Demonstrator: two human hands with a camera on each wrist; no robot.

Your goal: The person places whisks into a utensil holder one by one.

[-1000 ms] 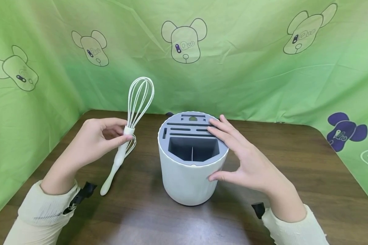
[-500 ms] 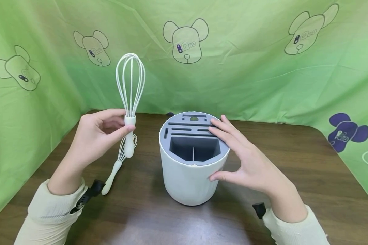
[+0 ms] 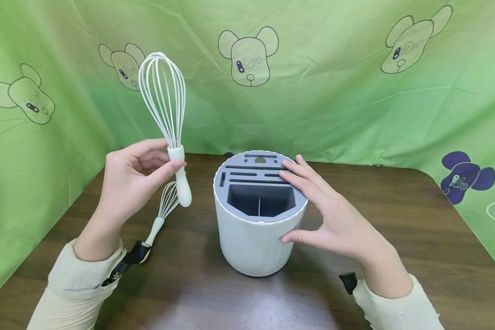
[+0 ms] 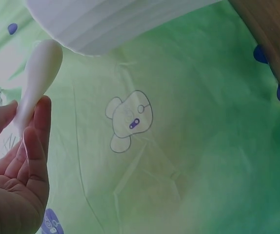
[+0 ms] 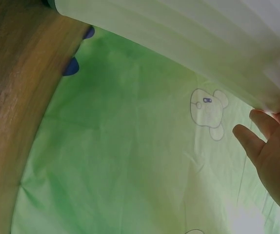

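Observation:
My left hand [image 3: 134, 178] pinches a whisk [image 3: 181, 176] near the top of its pale handle, between thumb and fingers. It is held upright above the table, pale wire loops up, left of a utensil holder [image 3: 253, 245]. The handle's rounded end [image 4: 43, 66] points towards the holder's ribbed wall in the left wrist view, apart from it. My right hand [image 3: 334, 220] rests on the holder's right side, straight fingers on the grey slotted lid and thumb against the white wall. A smaller whisk [image 3: 156, 227] lies on the table behind the left wrist, partly hidden.
The holder's grey lid [image 3: 222, 192] has several narrow slots at the back and a large divided opening in front. Beneath everything is a brown wooden table [image 3: 379, 206]. A green printed curtain [image 3: 326, 101] hangs along the back and sides.
My left hand has raised the larger whisk and turned it from leaning right to leaning slightly left, its handle end now clear of the smaller whisk. My right hand and the holder stay put.

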